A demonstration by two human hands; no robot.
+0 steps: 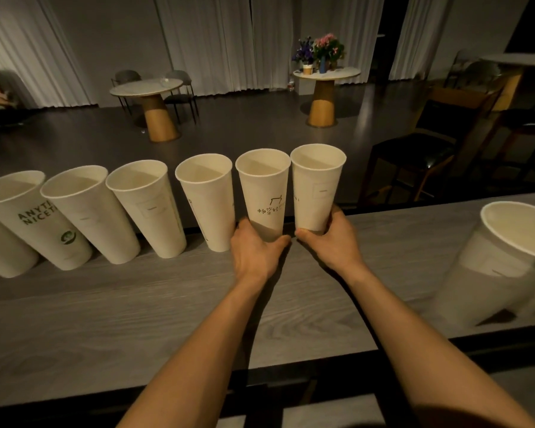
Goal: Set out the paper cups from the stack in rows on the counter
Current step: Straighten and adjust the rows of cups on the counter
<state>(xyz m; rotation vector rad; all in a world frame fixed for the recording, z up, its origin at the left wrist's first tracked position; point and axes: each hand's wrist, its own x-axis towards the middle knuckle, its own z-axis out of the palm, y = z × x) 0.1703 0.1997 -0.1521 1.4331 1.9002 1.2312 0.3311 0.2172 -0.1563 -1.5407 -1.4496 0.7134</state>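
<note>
Head view: left hand (254, 251) grips one upright cup (264, 193), right hand (331, 239) grips the row's end cup (317, 193); stack (491, 267) stands well right, nearer the right hand.

We have a single view, from a wide-angle camera worn on the head. We look forward and down across the counter (136, 319) from close above its near edge. The cups (204, 199) along its far edge are near us; the round tables (145, 86) lie well beyond, in the upper frame.
</note>
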